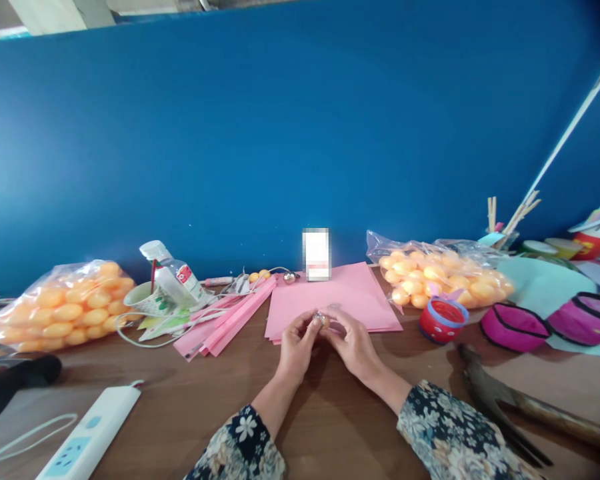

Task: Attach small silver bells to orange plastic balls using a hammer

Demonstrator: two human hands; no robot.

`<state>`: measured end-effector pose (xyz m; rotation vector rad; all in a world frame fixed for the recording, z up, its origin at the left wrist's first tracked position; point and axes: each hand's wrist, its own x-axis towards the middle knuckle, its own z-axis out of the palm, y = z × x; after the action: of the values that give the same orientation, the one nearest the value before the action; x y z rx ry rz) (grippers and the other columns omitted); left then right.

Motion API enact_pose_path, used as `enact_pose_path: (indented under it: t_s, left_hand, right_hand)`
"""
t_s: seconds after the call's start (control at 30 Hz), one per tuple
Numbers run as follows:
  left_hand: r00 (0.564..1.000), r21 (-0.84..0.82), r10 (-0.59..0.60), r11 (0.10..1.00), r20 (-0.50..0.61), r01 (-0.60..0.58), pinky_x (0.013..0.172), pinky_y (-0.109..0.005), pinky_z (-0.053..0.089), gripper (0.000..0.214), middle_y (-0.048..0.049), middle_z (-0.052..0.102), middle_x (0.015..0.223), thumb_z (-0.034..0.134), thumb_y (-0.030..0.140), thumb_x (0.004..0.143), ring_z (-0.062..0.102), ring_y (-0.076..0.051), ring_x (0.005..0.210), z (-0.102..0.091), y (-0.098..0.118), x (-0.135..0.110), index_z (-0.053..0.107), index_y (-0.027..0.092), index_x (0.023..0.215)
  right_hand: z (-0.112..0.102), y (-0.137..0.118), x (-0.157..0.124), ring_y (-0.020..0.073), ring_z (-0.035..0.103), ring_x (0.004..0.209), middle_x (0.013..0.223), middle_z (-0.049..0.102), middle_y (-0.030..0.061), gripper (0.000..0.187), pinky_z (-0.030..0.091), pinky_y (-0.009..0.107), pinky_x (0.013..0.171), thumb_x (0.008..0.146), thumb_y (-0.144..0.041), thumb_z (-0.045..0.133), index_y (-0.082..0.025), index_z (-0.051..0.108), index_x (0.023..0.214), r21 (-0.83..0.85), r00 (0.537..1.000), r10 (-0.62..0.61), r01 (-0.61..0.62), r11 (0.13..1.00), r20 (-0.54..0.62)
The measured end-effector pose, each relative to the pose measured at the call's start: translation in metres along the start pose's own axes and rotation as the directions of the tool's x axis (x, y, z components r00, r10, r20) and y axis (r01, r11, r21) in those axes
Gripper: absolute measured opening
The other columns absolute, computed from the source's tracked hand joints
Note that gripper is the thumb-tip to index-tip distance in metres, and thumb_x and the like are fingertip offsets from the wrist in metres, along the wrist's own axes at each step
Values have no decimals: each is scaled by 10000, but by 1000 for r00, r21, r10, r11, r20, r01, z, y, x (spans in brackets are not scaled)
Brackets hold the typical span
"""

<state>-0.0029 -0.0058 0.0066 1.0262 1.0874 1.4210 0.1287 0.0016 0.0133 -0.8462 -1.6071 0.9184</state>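
My left hand (294,347) and my right hand (353,341) meet over the near edge of a stack of pink paper sheets (330,297) on the wooden table (190,393). Both pinch one small shiny round object (320,319) between their fingertips; it looks like a little metal bell, but it is too small to be sure. Flowered sleeves cover both forearms.
Bags of orange balls lie at the left (63,307) and the right (445,273). Folded pink strips (230,320), a paper cup (147,300), a tipped bottle (175,273), a red tape roll (443,320), magenta bowls (515,327), a hammer (500,400) and a white power strip (90,433) surround my hands.
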Motion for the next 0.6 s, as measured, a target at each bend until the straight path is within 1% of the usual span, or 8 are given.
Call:
enact_pose_path:
  t_s: [0.2, 0.3, 0.4, 0.5, 0.6]
  left_hand:
    - [1000, -54, -20, 998, 0, 20, 809, -337, 504, 404, -100, 681, 998, 668, 343, 705, 639, -210, 905, 4, 4, -3, 601, 152, 1054]
    - [1000, -80, -9, 997, 11, 10, 786, -316, 512, 393, -83, 678, 985, 677, 328, 697, 640, -195, 894, 6, 7, -5, 594, 163, 1044]
    - [1000, -94, 8, 996, 25, -6, 787, -320, 512, 382, -81, 678, 959, 687, 315, 687, 642, -190, 877, 7, 7, -5, 591, 158, 1022]
    - [999, -88, 25, 996, 22, -23, 796, -334, 509, 352, -77, 684, 906, 688, 305, 689, 646, -184, 844, 6, 6, -4, 589, 152, 990]
    - [1000, -66, 21, 998, 22, -20, 780, -334, 514, 323, -68, 684, 857, 687, 304, 690, 650, -177, 803, 5, 7, -4, 591, 150, 957]
  right_hand:
    - [2, 3, -1, 203, 601, 1018, 1133, 605, 75, 296, 531, 348, 864, 810, -235, 570, -220, 571, 1105, -3, 1000, -2, 2, 1000, -7]
    - [3, 5, -1, 200, 606, 1010, 1139, 601, 74, 324, 529, 348, 867, 811, -228, 565, -224, 545, 1135, 6, 1000, 12, -12, 1000, -4]
    - [3, 7, -1, 205, 611, 1003, 1133, 608, 78, 336, 529, 358, 867, 814, -225, 556, -219, 538, 1149, -1, 1000, 12, -12, 1000, -8]
    - [3, 7, -2, 206, 614, 989, 1103, 619, 74, 316, 534, 351, 850, 805, -217, 565, -218, 560, 1121, -49, 1000, -17, 16, 999, -17]
    - [1, 7, -2, 198, 622, 965, 1068, 625, 65, 295, 540, 333, 833, 797, -220, 584, -218, 570, 1091, -60, 1000, -14, 14, 998, 2]
